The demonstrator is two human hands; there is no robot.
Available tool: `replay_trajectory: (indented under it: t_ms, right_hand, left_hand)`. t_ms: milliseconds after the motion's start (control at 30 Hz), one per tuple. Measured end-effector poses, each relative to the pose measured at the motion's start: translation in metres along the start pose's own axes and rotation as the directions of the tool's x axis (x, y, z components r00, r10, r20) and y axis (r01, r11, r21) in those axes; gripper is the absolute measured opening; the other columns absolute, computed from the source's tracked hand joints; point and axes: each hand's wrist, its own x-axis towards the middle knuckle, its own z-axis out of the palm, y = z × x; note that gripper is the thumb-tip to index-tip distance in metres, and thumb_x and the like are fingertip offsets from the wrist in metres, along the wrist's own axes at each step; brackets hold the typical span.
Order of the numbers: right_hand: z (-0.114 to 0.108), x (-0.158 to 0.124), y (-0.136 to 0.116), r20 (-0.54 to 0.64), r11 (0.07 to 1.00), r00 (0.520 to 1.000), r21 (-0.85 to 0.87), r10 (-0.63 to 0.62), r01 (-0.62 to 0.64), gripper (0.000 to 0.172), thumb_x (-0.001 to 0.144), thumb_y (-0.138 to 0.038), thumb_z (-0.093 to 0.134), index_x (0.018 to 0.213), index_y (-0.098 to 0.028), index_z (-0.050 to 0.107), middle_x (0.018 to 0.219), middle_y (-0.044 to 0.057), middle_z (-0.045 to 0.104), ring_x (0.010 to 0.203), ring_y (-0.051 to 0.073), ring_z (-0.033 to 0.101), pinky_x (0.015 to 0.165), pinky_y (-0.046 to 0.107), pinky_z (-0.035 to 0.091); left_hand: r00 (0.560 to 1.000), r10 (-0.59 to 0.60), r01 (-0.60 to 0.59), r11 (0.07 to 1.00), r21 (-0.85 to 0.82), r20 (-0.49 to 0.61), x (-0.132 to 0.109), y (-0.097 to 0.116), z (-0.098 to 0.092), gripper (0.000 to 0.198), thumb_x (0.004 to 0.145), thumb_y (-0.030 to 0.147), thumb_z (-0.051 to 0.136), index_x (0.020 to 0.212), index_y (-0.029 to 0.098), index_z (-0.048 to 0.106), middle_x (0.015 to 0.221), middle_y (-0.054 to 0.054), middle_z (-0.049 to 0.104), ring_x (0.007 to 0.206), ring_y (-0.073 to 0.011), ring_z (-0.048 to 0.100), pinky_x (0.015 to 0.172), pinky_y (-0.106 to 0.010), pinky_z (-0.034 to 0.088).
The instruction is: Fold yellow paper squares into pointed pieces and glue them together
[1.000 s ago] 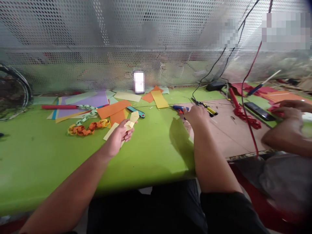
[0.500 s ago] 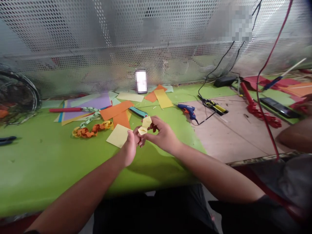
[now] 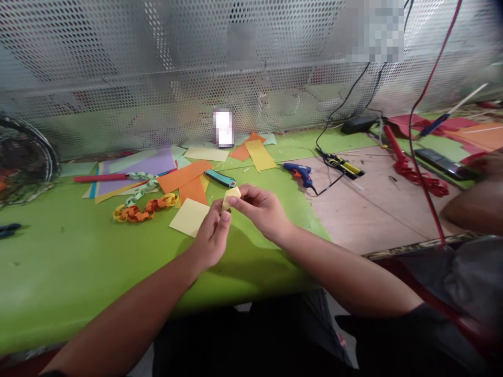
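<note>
A small folded piece of pale yellow paper is held up between my two hands above the green table. My left hand pinches its lower edge between thumb and fingers. With the thumb on its front face, my right hand grips it from the right. The fingers partly hide the paper. Just left of my left hand lies a flat pale yellow sheet. Behind the hands rests a teal cutter, beside crossed orange paper strips.
An orange and yellow paper chain and a red paper roll lie left. To the right are a blue glue gun and a black-yellow tool. Another person's arm rests at far right. A perforated metal panel stands behind.
The folded paper has been pressed together and shows as a smaller shape. My left thumb has come down from upright to pinch it, and my right thumb now lies on its face.
</note>
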Motion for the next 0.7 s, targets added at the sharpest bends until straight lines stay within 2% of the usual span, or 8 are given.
replay_trajectory:
  t_ms: [167,267,400,500,700]
  right_hand:
    - [-0.002,0.000,-0.001,0.023,0.999,0.999,0.018,-0.031,0.030,0.033,0.086,-0.055,0.085,0.088,-0.023,0.077,0.088,0.003,0.069,0.080,0.017,0.063,0.078,0.036,0.053]
    - [-0.003,0.001,-0.001,0.048,0.997,0.996,0.015,-0.073,0.072,0.031,0.087,-0.054,0.085,0.086,-0.024,0.079,0.089,0.003,0.069,0.085,0.019,0.064,0.084,0.038,0.053]
    - [-0.005,0.001,0.000,0.094,0.997,0.993,0.033,-0.073,0.070,0.027,0.085,-0.053,0.087,0.090,-0.026,0.081,0.090,0.003,0.069,0.088,0.019,0.063,0.086,0.039,0.054]
    - [-0.006,0.000,-0.001,0.098,0.998,0.994,0.029,-0.054,0.051,0.031,0.082,-0.051,0.090,0.099,-0.027,0.082,0.093,0.003,0.069,0.084,0.017,0.061,0.080,0.036,0.054]
    - [-0.006,0.000,-0.006,0.004,0.989,0.989,-0.011,-0.150,0.150,0.027,0.082,-0.051,0.090,0.082,-0.025,0.082,0.087,0.002,0.064,0.079,0.016,0.059,0.075,0.035,0.050]
  left_hand:
    - [0.999,-0.024,0.026,0.998,0.048,-0.042,0.002,-0.002,-0.004,0.022,0.106,0.044,0.061,0.116,0.025,0.066,0.088,-0.001,0.059,0.081,-0.0171,0.057,0.075,-0.031,0.048]
    - [0.990,0.080,-0.070,0.994,0.085,-0.113,0.007,-0.001,-0.010,0.016,0.100,0.038,0.072,0.110,0.026,0.074,0.102,-0.005,0.067,0.098,-0.0202,0.065,0.087,-0.034,0.054]
    - [0.963,0.179,-0.153,0.979,0.137,-0.202,0.011,-0.004,-0.016,0.009,0.095,0.035,0.078,0.100,0.029,0.081,0.120,-0.008,0.063,0.121,-0.0254,0.062,0.103,-0.041,0.055]
    - [0.966,0.183,-0.163,0.980,0.117,-0.184,0.012,-0.008,-0.017,0.008,0.094,0.035,0.079,0.099,0.031,0.083,0.124,-0.008,0.058,0.126,-0.0262,0.060,0.108,-0.045,0.055]
    - [0.975,0.185,-0.165,0.973,0.159,-0.122,0.012,-0.008,-0.017,0.006,0.093,0.033,0.081,0.098,0.030,0.084,0.130,-0.009,0.055,0.129,-0.0268,0.058,0.113,-0.047,0.051]
